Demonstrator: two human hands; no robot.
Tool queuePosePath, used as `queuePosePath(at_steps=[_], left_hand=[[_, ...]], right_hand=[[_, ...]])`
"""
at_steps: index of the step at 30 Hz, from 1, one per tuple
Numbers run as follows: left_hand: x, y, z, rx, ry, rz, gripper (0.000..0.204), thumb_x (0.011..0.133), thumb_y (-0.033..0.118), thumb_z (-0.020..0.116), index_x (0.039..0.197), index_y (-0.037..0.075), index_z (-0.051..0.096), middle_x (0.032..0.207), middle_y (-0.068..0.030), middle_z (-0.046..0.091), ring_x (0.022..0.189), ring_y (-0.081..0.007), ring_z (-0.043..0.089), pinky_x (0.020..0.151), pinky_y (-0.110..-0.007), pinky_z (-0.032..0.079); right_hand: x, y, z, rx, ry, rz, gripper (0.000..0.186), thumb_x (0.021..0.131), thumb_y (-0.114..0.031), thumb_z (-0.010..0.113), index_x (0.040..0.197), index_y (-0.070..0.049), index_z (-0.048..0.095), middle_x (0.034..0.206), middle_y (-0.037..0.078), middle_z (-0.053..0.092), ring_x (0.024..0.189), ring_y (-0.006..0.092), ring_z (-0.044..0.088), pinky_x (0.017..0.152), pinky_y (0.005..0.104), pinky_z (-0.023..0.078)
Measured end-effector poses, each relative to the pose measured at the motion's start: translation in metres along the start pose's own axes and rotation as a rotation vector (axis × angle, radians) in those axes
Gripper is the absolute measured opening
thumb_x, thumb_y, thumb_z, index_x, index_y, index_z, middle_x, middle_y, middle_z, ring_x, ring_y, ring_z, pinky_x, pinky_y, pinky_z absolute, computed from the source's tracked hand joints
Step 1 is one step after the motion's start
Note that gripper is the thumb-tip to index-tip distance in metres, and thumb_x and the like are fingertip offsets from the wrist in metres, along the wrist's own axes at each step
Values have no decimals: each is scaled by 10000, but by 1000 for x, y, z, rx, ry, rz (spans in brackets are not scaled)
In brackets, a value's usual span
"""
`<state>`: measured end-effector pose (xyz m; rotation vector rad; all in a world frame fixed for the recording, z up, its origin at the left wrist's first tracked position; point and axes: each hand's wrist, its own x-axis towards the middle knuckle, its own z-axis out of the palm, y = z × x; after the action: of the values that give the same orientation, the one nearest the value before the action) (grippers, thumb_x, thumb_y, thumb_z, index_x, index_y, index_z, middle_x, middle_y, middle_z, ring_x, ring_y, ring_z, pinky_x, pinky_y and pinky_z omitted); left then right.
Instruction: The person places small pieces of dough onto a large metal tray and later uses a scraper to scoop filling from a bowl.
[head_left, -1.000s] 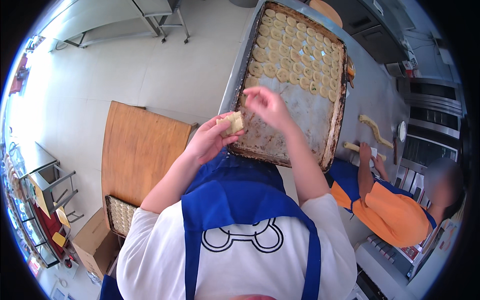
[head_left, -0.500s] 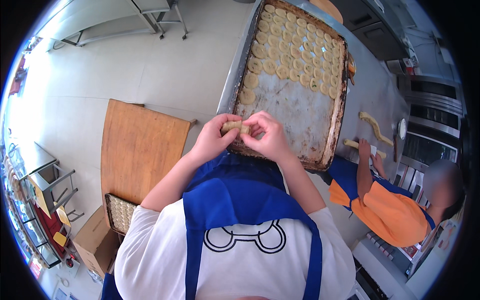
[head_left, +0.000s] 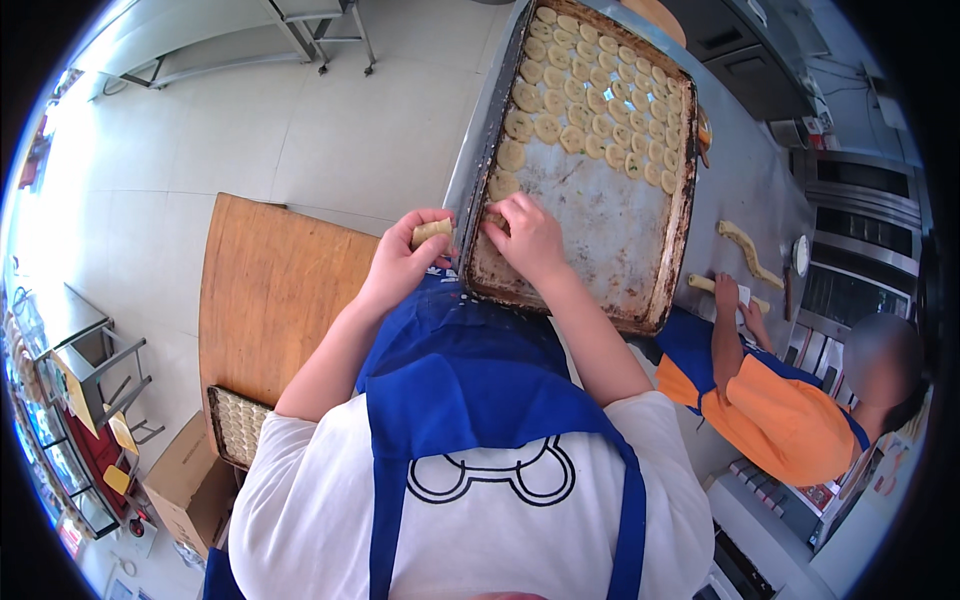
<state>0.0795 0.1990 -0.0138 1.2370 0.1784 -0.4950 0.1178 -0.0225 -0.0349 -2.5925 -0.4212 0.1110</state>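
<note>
My left hand (head_left: 402,262) holds a short pale dough roll (head_left: 431,231) just left of the large worn baking tray (head_left: 600,262). My right hand (head_left: 528,238) is inside the tray near its left edge, fingertips closed around what appears to be a dough piece, mostly hidden by them. Rows of flat round dough pieces (head_left: 571,138) cover the far part of the tray, with a short column running down its left side toward my right hand. The tray lies on a steel table (head_left: 745,200).
At right, a co-worker in an orange top (head_left: 780,420) handles a dough log (head_left: 703,283) near another log (head_left: 745,248) and a white bowl (head_left: 801,255). At left are a wooden table (head_left: 280,300), a smaller filled tray (head_left: 232,430) and a cardboard box (head_left: 188,490).
My hands, together on the dough half a second ago, have separated: the left moved left with the roll, while the right moved up to the tray's left side.
</note>
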Motion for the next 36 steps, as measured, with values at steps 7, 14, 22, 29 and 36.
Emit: queuePosePath(at_steps=[7, 14, 22, 29, 36], left_hand=[[-11, -2, 0, -74, -30, -13, 331, 985, 86, 540, 1305, 7, 510, 1191, -76, 618, 946, -158, 662, 796, -282, 553], [-17, -1, -7, -132, -17, -62, 351, 1001, 115, 518, 1337, 18, 488, 1230, -95, 588, 996, -195, 657, 852, -314, 559], [-24, 7, -12, -521, -49, -183, 402, 1016, 164, 508, 1386, 16, 451, 1235, -112, 567, 1100, -267, 636, 932, -341, 544], [-22, 12, -7, -468, -88, -228, 420, 1012, 162, 530, 1397, 23, 439, 1159, -95, 607, 997, -236, 681, 834, -319, 589], [-10, 2, 4, -388, -144, -236, 342, 992, 130, 571, 1309, 29, 492, 1092, -91, 637, 895, -170, 688, 735, -280, 597]], right_hand=[[21, -7, 24, -35, 301, 184, 370, 874, -216, 637, 1216, -86, 577, 1303, 168, 459, 1206, 385, 413, 1049, 504, 306], [36, 4, 55, -302, 323, 195, 497, 924, -222, 541, 1396, -88, 465, 1410, 161, 417, 1333, 322, 357, 1102, 537, 211], [49, 16, 44, -312, 300, 319, 696, 942, -365, 564, 1502, -68, 276, 1493, 234, 298, 1440, 364, 208, 1128, 631, 122], [49, 19, 43, -303, 358, 321, 661, 939, -373, 575, 1474, -92, 308, 1478, 204, 319, 1405, 378, 236, 1112, 625, 142], [27, 22, 1, 314, 382, 302, 242, 977, -238, 554, 1154, -91, 631, 1132, 111, 605, 982, 237, 577, 868, 414, 436]])
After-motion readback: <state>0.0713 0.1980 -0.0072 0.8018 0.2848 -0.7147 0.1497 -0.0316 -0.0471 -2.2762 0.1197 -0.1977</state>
